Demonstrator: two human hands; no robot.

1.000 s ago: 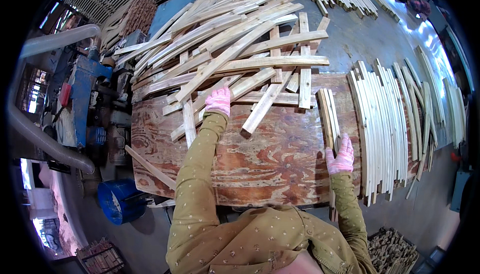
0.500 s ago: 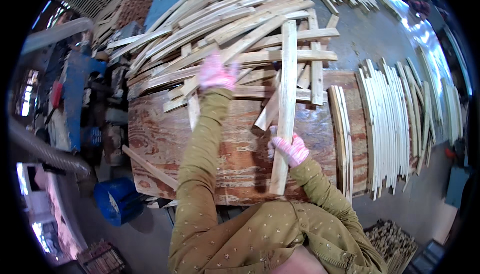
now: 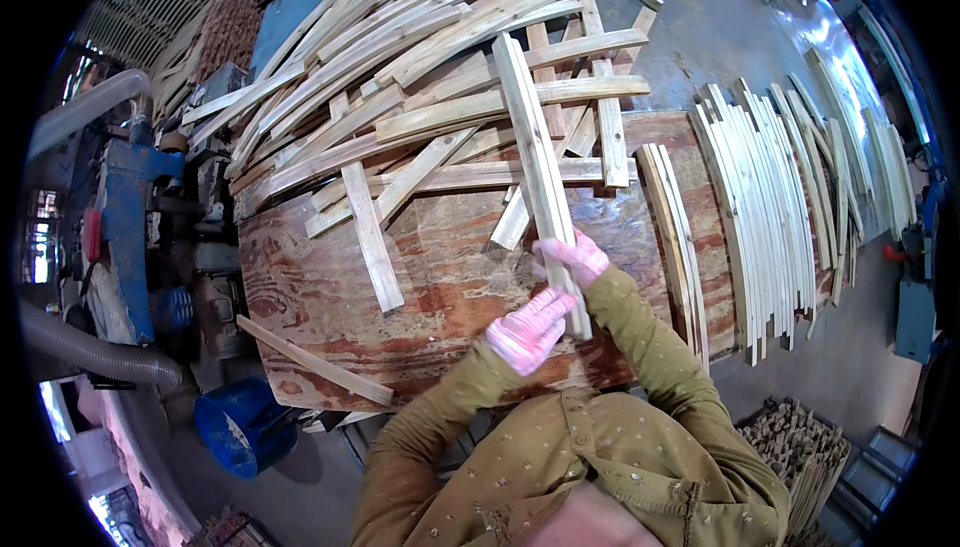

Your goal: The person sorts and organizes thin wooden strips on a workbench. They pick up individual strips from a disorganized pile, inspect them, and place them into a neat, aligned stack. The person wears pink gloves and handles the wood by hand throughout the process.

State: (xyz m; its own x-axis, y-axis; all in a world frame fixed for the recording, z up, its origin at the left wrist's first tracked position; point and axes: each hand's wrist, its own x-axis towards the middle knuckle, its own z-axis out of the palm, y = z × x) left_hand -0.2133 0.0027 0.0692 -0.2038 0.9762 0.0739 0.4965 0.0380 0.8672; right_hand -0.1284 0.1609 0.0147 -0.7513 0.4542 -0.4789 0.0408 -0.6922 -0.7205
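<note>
A long pale wooden strip slants up and away over the worktable, its far end over the pile. My right hand, in a pink-and-white glove, is closed around it near its lower end. Just below, my left hand, gloved alike, has its fingers pressed on the strip's near end. Under and beyond the strip lies a jumbled pile of wooden strips. One loose strip juts from the pile toward me.
On the right, a few strips lie beside a broad row of aligned strips. A thin stick crosses the table's left front edge. Machinery and a blue bucket stand left; a crate of short wood pieces is low right.
My left hand has come back from the pile to the held strip's near end. The strip has tilted, its far end swinging left. The view has shifted slightly.
</note>
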